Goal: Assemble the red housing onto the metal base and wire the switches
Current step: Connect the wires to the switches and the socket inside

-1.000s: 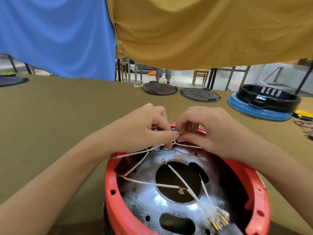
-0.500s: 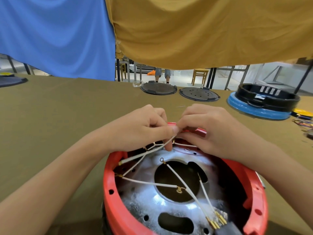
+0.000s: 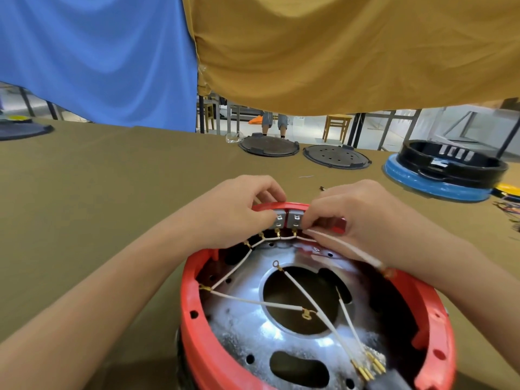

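Observation:
The red housing (image 3: 197, 339) sits low in the middle of the view around the shiny metal base (image 3: 247, 330), which has a large round hole. Two grey switches (image 3: 287, 219) sit side by side at the housing's far rim. My left hand (image 3: 236, 212) pinches the left switch. My right hand (image 3: 357, 218) pinches the right switch, and a white wire (image 3: 346, 249) passes under its fingers. More white wires (image 3: 253, 301) with brass terminals cross the base; several terminals gather at the near right.
Two dark round lids (image 3: 268, 146) (image 3: 336, 156) lie at the table's far edge. A black ring on a blue base (image 3: 444, 175) stands far right, with loose coloured wires (image 3: 509, 212) beside it. Blue and tan cloths hang behind. A person's legs (image 3: 274, 122) show beyond the table.
My hands have drawn a little apart, uncovering the two grey switches at the far rim. The wire my left hand pinched now runs under my right hand.

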A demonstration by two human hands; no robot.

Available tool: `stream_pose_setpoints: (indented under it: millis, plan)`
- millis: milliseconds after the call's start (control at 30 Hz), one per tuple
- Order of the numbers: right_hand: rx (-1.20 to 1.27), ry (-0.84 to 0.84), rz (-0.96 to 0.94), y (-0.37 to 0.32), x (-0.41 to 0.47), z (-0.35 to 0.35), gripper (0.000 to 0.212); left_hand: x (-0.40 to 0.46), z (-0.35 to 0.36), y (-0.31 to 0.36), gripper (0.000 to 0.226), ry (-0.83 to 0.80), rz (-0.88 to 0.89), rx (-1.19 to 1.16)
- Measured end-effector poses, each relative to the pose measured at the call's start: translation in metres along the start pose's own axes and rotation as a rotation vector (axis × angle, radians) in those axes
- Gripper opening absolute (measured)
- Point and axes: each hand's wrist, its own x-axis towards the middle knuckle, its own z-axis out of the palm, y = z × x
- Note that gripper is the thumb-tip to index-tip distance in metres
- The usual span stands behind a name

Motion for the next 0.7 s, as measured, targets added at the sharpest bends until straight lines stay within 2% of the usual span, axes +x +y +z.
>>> stream_pose_setpoints:
  millis: [233, 700]
  plan:
    - [-0.099, -0.033, -0.035, -0.0025, 0.0008, 0.0002, 0.002, -0.0006, -0.0005, 0.0003, 0.023, 0.005, 0.007, 0.004]
    - [-0.171, -0.054, -0.055, -0.0023, 0.0087, 0.0027, 0.010, -0.0012, 0.0006, 0.0031, 0.021, 0.031, 0.007, 0.028]
